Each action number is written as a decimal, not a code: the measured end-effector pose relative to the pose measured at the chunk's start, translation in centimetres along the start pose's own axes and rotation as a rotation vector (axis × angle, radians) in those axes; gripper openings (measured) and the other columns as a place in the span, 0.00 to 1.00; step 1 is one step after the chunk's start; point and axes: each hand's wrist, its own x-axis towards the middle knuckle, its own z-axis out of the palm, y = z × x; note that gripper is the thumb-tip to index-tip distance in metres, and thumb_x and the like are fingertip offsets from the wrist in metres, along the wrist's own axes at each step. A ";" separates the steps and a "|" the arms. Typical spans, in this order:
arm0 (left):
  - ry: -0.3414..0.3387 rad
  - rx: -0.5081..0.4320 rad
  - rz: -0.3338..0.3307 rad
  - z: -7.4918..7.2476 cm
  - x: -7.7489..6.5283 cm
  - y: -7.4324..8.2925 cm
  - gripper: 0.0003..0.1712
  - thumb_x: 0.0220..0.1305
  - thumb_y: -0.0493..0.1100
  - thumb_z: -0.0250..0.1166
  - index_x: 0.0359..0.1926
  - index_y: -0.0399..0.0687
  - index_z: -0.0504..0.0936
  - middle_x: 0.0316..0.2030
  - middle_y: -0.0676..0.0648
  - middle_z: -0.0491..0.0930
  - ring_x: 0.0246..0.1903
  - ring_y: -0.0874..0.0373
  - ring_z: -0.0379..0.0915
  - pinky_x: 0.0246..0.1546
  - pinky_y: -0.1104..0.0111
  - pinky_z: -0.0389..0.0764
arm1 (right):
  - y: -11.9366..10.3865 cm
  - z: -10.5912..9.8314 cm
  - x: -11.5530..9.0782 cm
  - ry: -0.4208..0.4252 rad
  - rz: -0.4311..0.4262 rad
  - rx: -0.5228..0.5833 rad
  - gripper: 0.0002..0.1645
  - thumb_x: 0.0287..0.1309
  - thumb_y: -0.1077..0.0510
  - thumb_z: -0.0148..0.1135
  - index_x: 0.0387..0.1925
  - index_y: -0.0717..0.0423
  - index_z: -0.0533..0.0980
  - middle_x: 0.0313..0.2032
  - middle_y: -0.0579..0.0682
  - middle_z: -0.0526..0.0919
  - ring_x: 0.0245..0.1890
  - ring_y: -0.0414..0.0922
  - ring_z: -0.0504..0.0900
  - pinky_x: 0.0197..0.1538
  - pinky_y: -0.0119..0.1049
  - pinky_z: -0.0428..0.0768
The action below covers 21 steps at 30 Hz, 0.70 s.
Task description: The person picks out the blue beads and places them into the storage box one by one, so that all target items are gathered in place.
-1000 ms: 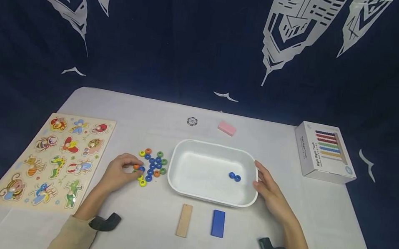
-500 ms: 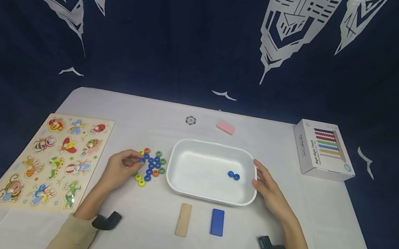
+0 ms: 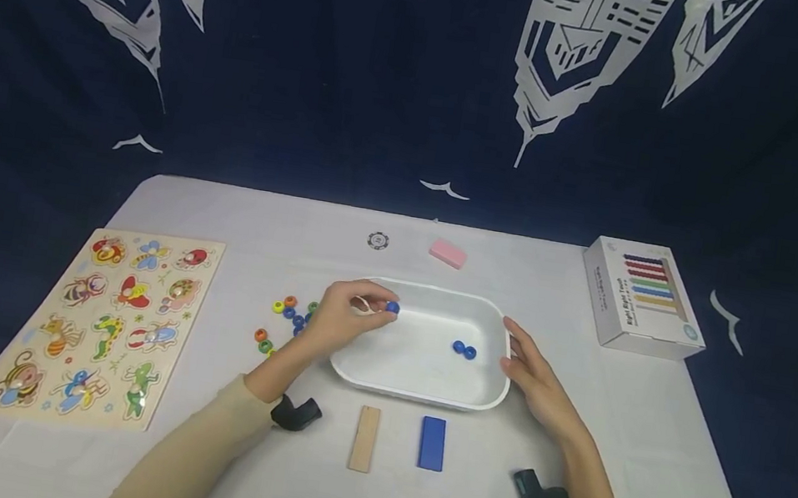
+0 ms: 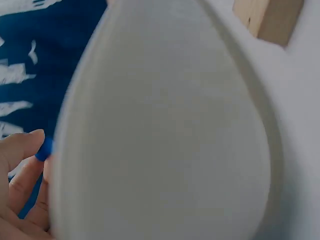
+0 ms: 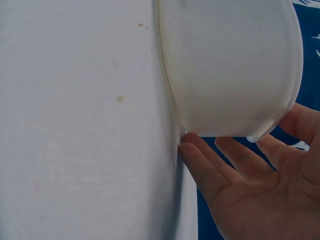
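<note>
My left hand [image 3: 344,318] is above the left part of a white plastic tray [image 3: 417,396]. Between thumb and fingertips it pinches a blue bead [image 3: 393,307], which also shows at the left edge of the left wrist view. Two more blue beads [image 3: 470,353] lie inside the tray toward the right. My right hand [image 3: 540,385] holds the tray's right end, its fingers spread along the outer wall and rim in the right wrist view. Left of the tray lie loose beads [image 3: 289,313] in blue, yellow, orange and green, partly hidden by my left hand and forearm.
An insect picture puzzle board [image 3: 109,320] lies at the left. A wooden block [image 3: 364,439] and a blue block [image 3: 431,443] are in front of the tray. Behind it are a pink block [image 3: 447,253] and a round chip [image 3: 377,240]. A white box [image 3: 642,298] stands back right.
My left hand has picked a blue bead from the loose beads and carried it right, over the tray. The right hand stays at the tray's right end.
</note>
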 end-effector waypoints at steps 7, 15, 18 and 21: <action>-0.175 -0.023 -0.002 5.3 2.8 -0.4 0.11 0.47 0.41 0.68 0.35 0.47 0.82 0.26 0.53 0.80 0.29 0.65 0.73 0.31 0.74 0.75 | 1.1 -0.2 0.5 -0.004 -0.002 -0.010 0.34 0.62 0.58 0.45 0.67 0.45 0.47 0.64 0.63 0.55 0.63 0.61 0.56 0.59 0.62 0.52; -0.309 0.143 0.004 8.8 4.0 -1.9 0.08 0.46 0.39 0.67 0.32 0.49 0.82 0.25 0.56 0.79 0.25 0.69 0.72 0.29 0.80 0.73 | 1.3 0.0 0.5 -0.013 -0.007 0.002 0.34 0.63 0.55 0.45 0.67 0.39 0.47 0.65 0.61 0.55 0.63 0.60 0.56 0.60 0.59 0.53; -0.333 0.222 -0.022 9.4 4.1 -2.0 0.09 0.46 0.41 0.67 0.32 0.50 0.83 0.21 0.58 0.77 0.22 0.70 0.70 0.26 0.80 0.71 | 1.3 -0.1 0.4 -0.007 -0.006 0.001 0.33 0.63 0.54 0.45 0.66 0.38 0.47 0.64 0.61 0.56 0.62 0.59 0.58 0.60 0.58 0.54; -0.358 0.252 -0.071 9.8 4.1 -2.0 0.10 0.46 0.41 0.68 0.33 0.50 0.82 0.19 0.59 0.77 0.20 0.71 0.70 0.25 0.80 0.70 | 1.3 -0.1 0.5 0.000 -0.003 -0.008 0.33 0.62 0.54 0.46 0.66 0.37 0.48 0.64 0.61 0.57 0.62 0.59 0.58 0.60 0.59 0.55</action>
